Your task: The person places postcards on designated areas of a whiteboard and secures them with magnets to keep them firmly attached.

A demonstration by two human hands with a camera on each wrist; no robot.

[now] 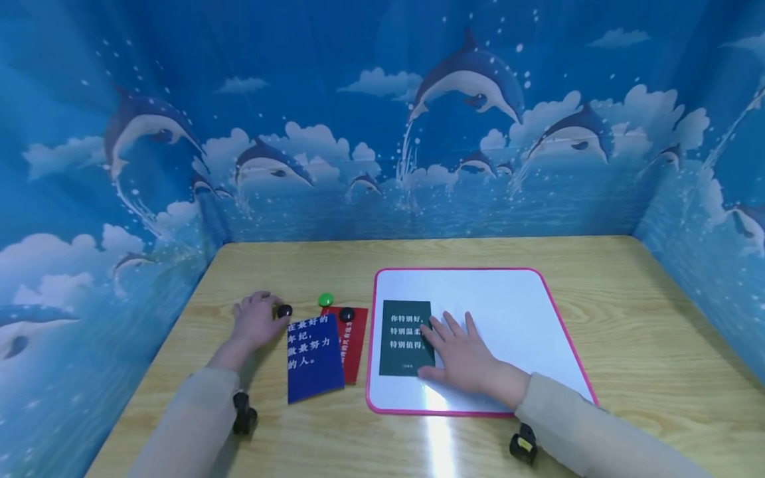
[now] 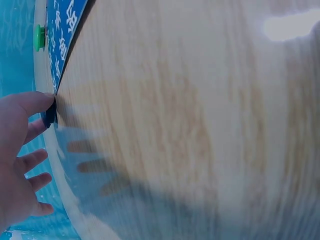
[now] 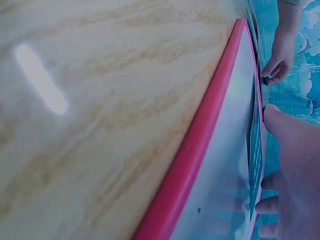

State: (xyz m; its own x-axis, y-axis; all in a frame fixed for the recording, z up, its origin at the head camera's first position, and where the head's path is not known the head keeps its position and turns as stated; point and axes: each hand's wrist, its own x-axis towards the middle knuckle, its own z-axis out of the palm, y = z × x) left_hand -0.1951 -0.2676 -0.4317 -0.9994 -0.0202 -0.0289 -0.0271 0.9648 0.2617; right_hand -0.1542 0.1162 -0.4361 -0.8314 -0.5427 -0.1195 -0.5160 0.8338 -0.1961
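Note:
With thumb and index finger, my left hand (image 1: 258, 323) pinches a round black magnet (image 1: 285, 311) by the top left corner of a blue card (image 1: 315, 375) with white writing. The left wrist view shows that magnet (image 2: 48, 115) between thumb and finger, close to the tabletop. My right hand (image 1: 467, 356) lies with fingers spread over the right edge of a dark green card (image 1: 397, 362). That card is flat on a white board (image 1: 508, 299) with a pink rim, at its left side. In the right wrist view, the thumb and fingertips of my right hand (image 3: 300, 175) are near the card.
A red card (image 1: 357, 352) lies partly under the blue one. A second black magnet (image 1: 346, 315) sits on the red card, and a green magnet (image 1: 325, 300) is just beyond it. A dolphin-print curtain (image 1: 370, 153) encloses the back and sides of the wooden table (image 1: 621, 332).

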